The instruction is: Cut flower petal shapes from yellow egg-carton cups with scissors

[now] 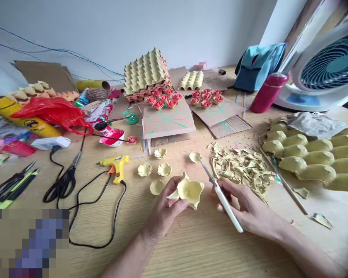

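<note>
My left hand (165, 212) pinches a torn-edged, pale yellow egg carton cup (189, 192), its hollow facing up. Scissors with white handles (224, 204) are in my right hand (243, 204), their blades pointing up and to the left, apart from the cup. Just beyond the blade tips lies a small trimmed cup (194, 157). To the left, petal-cut cups (164, 169) and a plain round cup (157, 187) rest on the table. A heap of carton scraps (240, 166) lies beyond my right hand.
A yellow glue gun (117, 168) with a looping black cord is at left, beside black scissors (65, 181). Red paper flowers (162, 101) sit on cardboard (168, 125). Egg trays (316, 154), a red bottle (269, 92) and a fan (324, 65) occupy the right.
</note>
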The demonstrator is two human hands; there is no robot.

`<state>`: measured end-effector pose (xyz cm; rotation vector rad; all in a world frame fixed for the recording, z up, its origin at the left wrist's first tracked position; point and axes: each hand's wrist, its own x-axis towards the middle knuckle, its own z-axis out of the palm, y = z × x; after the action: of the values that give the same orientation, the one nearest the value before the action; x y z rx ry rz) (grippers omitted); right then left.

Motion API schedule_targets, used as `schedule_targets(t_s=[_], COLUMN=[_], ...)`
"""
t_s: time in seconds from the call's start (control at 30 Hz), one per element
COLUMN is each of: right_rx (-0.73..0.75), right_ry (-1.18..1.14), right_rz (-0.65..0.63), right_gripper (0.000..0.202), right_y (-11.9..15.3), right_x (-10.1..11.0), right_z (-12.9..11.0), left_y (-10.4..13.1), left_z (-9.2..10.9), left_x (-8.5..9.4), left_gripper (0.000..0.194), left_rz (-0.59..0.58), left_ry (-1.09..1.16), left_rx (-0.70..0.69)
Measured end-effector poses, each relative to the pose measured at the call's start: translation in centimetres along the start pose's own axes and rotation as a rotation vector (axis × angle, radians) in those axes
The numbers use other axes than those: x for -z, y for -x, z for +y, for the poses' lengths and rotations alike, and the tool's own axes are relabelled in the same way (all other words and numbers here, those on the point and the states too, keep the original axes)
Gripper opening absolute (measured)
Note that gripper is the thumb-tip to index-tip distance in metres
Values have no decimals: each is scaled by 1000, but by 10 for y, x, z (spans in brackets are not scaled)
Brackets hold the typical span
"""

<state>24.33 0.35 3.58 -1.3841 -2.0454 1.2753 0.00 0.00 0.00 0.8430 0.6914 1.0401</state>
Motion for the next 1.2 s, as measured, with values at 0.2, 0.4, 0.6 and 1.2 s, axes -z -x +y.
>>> schedule_targets(t_s=[0.2, 0.4, 0.6, 1.2], right_rx=[54, 75, 121, 212], right_ry=[168, 290, 319, 392], right_rz=[-74, -125, -123, -53], right_gripper=[22, 26, 26, 23], right_y=[1, 3, 3, 3], right_x=[9, 12, 12, 5], right_z=[1, -1, -3, -4], left_y=[1, 3, 1, 1], left_z=[3, 5, 6, 7], left_x=[-1, 4, 4, -7], left_gripper=[23, 34, 31, 41], left_rz=[70, 88, 90, -99], left_ry=[170, 175, 172, 185], left_rx=[-14, -49, -71, 108])
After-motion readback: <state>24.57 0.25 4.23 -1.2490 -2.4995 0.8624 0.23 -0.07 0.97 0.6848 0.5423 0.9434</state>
